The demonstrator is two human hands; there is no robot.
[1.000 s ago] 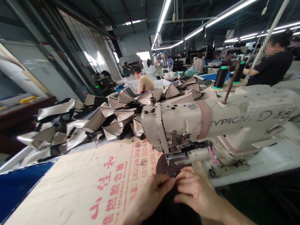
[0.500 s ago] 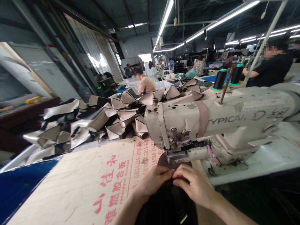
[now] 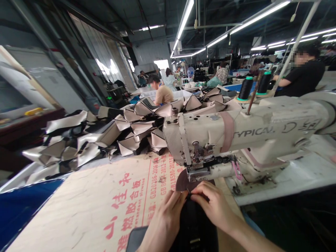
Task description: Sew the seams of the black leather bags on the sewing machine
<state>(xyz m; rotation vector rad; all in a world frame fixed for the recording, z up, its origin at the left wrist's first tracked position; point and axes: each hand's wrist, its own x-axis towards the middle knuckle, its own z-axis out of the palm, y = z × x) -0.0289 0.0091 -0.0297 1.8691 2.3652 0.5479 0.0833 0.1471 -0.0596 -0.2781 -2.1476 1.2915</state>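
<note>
Both hands meet just in front of the needle area of a cream sewing machine (image 3: 210, 136), over a dark brown and black fabric piece (image 3: 195, 224). Its rounded brown end lies beneath the machine head. My left hand (image 3: 168, 213) is closed, its fingertips pinching the edge of the piece. From the right, my right hand (image 3: 207, 197) pinches the same edge with thumb and forefinger, close to the left fingertips. A small metallic bit glints on the black part lower down. Beside my left wrist a dark grey flap (image 3: 135, 238) shows; whether it belongs to the piece I cannot tell.
A plywood board (image 3: 105, 203) with red print forms the worktop. Behind it lies a heap of beige-and-black sewn pieces (image 3: 136, 122). Black thread cones (image 3: 246, 89) stand behind the machine. Co-workers sit farther back, one in a tan shirt (image 3: 164, 93).
My left hand has turned and shifted slightly lower, its back now facing up. More of the brown rounded end shows, and the grey flap has appeared by my left wrist.
</note>
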